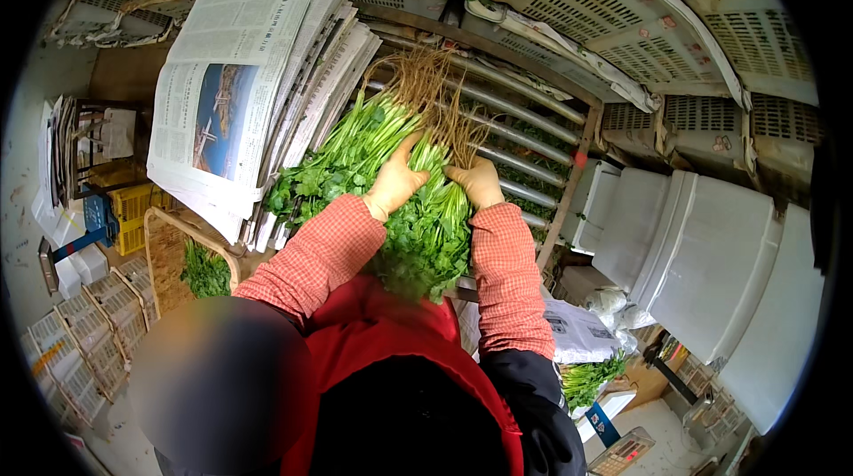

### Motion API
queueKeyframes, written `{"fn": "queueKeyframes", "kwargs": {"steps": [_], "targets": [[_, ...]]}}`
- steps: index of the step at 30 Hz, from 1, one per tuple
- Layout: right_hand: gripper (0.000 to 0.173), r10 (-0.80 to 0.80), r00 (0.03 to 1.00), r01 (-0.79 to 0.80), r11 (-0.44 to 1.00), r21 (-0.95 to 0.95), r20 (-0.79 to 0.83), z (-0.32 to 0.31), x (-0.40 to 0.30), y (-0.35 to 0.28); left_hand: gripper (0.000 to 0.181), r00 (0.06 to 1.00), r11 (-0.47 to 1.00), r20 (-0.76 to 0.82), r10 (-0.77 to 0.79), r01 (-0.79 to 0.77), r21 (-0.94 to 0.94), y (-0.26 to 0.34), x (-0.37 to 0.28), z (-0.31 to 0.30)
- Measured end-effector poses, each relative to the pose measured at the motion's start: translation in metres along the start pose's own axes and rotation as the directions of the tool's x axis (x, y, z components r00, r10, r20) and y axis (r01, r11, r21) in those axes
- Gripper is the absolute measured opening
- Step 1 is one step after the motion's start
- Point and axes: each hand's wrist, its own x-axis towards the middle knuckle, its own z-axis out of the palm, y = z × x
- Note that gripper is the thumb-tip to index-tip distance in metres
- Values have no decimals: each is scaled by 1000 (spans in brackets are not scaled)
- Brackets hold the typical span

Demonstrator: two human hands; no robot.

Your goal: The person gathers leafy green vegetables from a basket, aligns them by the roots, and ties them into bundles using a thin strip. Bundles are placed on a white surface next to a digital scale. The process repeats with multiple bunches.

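Observation:
Two gloved hands grip leafy green stalks with long brown roots, possibly celery or coriander. My left hand (398,179) is closed round the stems of one bunch (436,209), its thumb near the middle of the bunch. From the other side my right hand (476,181) holds the same bunch just below the roots (426,83). More stalks (353,136) lie to the left, against a tall stack of newspapers (226,76). Beneath the greens is a rack of metal bars (520,136). Red checked sleeves cover both forearms.
Plastic crates (593,16) line the far side. White foam boxes (693,256) stand at the right. Below them are a digital scale (623,453) and more greens (590,379). A yellow crate (136,216) and a chair frame (190,226) are at the left.

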Motion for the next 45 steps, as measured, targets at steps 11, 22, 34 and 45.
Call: {"fn": "queueKeyframes", "kwargs": {"steps": [11,22,34,45], "targets": [[27,-19,984,94,898,429,-176,-9,-26,13,73,971,997,227,76,-76,-10,-4,4,-17],[48,-173,981,188,714,674,-90,9,-26,9,68,959,972,271,81,-136,190,2,-7,-15],[31,-91,991,122,902,415,-94,3,-25,-17,50,965,957,199,170,-113,-268,2,-6,-23],[25,-27,1000,25,812,583,-5,-6,-31,-9,17,984,966,162,73,-111,234,2,5,-20]]}}
